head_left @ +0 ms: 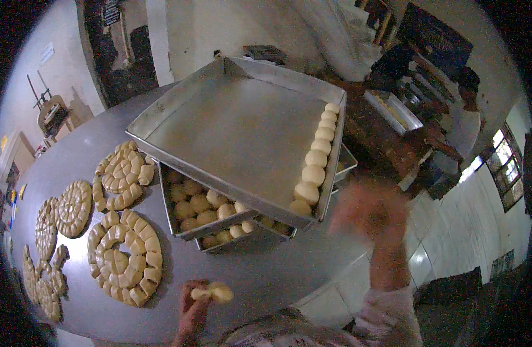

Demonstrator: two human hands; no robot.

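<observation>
My left hand [192,306], low in the middle, is closed around pale dough pieces [220,292] that stick out past its fingers. My right hand [371,209] is smeared by motion beside the right corner of a large metal tray [220,124]; its fingers cannot be made out. Along that tray's right wall runs a single row of round dough balls [316,158]. Beneath it, turned at angles, are stacked trays with more dough balls [206,217]. Left of the stack, a coil of cut dough pieces [125,258] lies on the metal table [243,272].
More coils of cut dough [74,208] spread along the table's left side. The rounded table edge passes close to my right forearm, with a tiled floor [445,225] beyond. At the far right a person [467,124] stands near a long tray [394,111] on a brown surface.
</observation>
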